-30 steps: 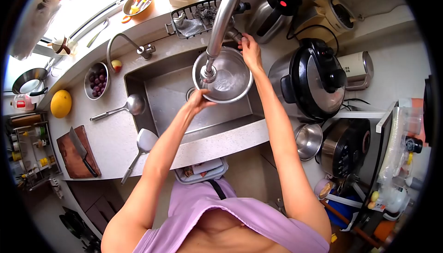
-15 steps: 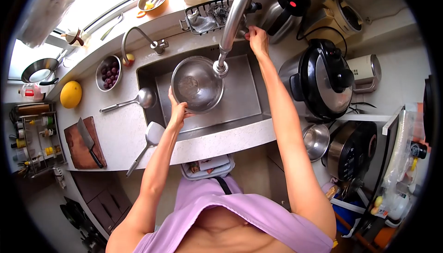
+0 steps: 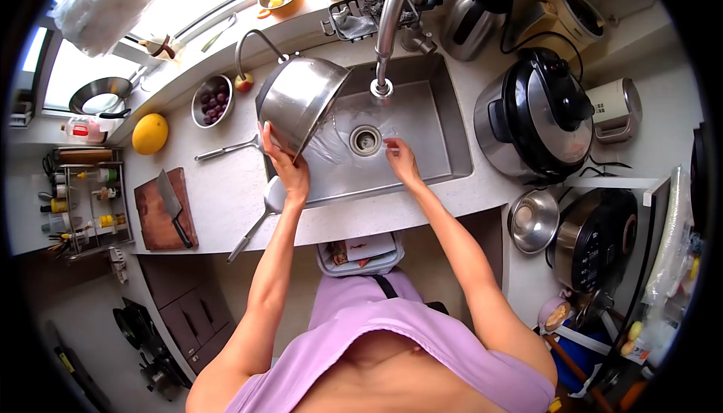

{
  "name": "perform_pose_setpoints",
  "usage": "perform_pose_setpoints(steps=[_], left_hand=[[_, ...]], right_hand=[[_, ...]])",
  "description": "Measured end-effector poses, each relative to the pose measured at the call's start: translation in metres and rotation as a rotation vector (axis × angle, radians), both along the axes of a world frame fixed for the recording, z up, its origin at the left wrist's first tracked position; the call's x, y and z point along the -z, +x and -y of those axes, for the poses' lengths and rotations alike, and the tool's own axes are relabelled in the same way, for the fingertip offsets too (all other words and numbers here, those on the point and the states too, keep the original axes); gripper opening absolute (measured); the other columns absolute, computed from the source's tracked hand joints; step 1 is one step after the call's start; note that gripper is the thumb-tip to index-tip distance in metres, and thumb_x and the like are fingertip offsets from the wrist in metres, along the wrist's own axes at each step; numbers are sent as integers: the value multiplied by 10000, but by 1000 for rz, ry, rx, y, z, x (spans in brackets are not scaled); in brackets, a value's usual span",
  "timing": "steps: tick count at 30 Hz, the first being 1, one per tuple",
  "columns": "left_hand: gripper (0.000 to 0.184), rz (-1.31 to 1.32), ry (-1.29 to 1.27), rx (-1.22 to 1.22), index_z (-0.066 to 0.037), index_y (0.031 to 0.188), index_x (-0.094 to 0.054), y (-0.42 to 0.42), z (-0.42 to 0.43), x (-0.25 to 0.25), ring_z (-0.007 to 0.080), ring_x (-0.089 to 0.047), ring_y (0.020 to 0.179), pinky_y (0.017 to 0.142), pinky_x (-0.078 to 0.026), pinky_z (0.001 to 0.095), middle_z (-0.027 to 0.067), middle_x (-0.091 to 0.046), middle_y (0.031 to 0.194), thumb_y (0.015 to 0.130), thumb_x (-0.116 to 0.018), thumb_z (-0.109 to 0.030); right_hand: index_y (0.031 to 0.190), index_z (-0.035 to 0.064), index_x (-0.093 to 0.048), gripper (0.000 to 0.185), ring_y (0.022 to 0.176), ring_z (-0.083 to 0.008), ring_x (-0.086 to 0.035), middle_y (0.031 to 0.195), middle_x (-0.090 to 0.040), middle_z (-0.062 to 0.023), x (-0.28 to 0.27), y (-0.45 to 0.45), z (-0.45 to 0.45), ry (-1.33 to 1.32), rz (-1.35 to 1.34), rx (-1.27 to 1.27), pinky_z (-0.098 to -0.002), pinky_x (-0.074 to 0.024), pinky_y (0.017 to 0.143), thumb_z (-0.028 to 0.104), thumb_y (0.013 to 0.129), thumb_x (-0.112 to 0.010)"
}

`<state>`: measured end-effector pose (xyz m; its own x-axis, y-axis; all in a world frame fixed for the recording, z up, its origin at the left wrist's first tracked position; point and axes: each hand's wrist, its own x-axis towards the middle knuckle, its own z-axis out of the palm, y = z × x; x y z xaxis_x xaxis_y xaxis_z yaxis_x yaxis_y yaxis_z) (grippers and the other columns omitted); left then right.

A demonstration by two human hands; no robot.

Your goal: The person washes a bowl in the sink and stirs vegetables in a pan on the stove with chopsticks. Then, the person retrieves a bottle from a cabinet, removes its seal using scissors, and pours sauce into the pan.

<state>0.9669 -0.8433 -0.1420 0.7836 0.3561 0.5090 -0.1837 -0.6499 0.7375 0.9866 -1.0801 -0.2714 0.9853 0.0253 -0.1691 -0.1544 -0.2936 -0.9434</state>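
Note:
My left hand (image 3: 288, 170) grips a steel bowl (image 3: 301, 100), tipped onto its side over the left part of the sink (image 3: 444, 153). Its mouth faces the basin, and water runs from the rim towards the drain (image 3: 366, 140). My right hand (image 3: 403, 161) hovers just right of the drain, empty, with the fingers loosely apart. Above the basin hangs the large faucet (image 3: 385, 51), with no water visible coming from its spout. A ladle (image 3: 226, 149) lies left of the sink, its head hidden behind the bowl. The spatula (image 3: 260, 221) rests at the front edge, partly behind my left hand.
Left on the counter are a bowl of grapes (image 3: 213, 102), a yellow melon (image 3: 150, 134) and a knife (image 3: 170, 201) on a cutting board (image 3: 147, 221). Right of the sink stand a pressure cooker (image 3: 527, 115) and a thermal jug (image 3: 476, 18). A drying rack (image 3: 361, 20) sits behind.
The bowl has moved left and tipped from upright onto its side, pouring water. My right hand has left the faucet lever and come down into the sink near the drain.

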Motion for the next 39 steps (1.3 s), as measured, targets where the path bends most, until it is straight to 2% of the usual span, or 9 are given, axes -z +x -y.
perform_pose_setpoints(steps=[7,13,17,21,24,27,29,35,39], left_hand=[[845,277,190,61,-40,1490,-118,-3,-27,-51,350,-245,1417,1175,-189,461,178,-238,1505,784,-548,140],[525,445,217,217,-188,1383,-298,2,-58,-109,401,-278,1420,1146,-255,506,222,-182,1578,939,-574,-144],[607,257,-249,406,-110,1496,-281,6,-53,-167,285,-286,1424,1148,-263,428,121,-224,1588,951,-422,-336],[668,247,-105,422,-64,1524,-235,10,-55,-212,287,-248,1440,1166,-221,416,142,-210,1587,938,-441,-309],[713,322,133,466,-36,1522,-179,12,-76,-142,319,-134,1485,1203,-113,425,189,-148,1597,931,-546,-192],[778,289,572,600,-133,1500,-275,-23,-84,-20,409,-265,1429,1132,-344,462,240,-163,1576,819,-558,115],[724,-215,327,617,-167,1437,-373,-48,-81,22,413,-334,1394,1085,-416,436,195,-170,1588,819,-488,193],[626,13,313,516,-172,1480,-328,7,-121,-66,335,-305,1424,1134,-317,422,155,-189,1599,917,-460,70],[681,112,145,589,-64,1523,-218,-24,-95,-56,296,-180,1476,1191,-156,411,147,-175,1605,888,-451,10]], right_hand=[[1143,52,-603,287,1033,-348,-570,1085,-574,-185,-56,-12,-19,-109,179,-246,-393,-464,907,48,856,-597],[1456,15,-306,794,1214,-345,-506,1335,-488,-201,-226,11,-21,-191,958,30,-403,-446,998,178,813,-740],[1485,39,-310,827,1049,-316,-646,1228,-617,-177,-316,32,-19,-373,1304,33,-397,-538,865,234,806,-740],[1475,109,-377,639,820,-285,-711,1232,-614,-222,-364,46,-21,-565,1519,59,-318,-578,671,54,876,-592],[1476,90,-367,644,848,-288,-712,1321,-554,-231,-312,34,-28,-538,1429,17,-315,-586,662,-2,865,-552],[1485,35,-307,572,939,-341,-689,1368,-492,-260,-149,-7,-39,-631,1008,-149,-370,-593,700,29,933,-458],[1477,15,-303,573,964,-347,-681,1356,-504,-252,-93,-25,-44,-646,575,-282,-376,-590,725,30,928,-465],[1486,78,-305,642,757,-319,-708,1327,-516,-275,-290,-6,-45,-529,1323,11,-368,-591,604,35,881,-518],[1461,63,-350,597,704,-302,-697,1400,-454,-242,-241,-23,-53,-653,1213,-2,-377,-594,607,36,885,-507]])
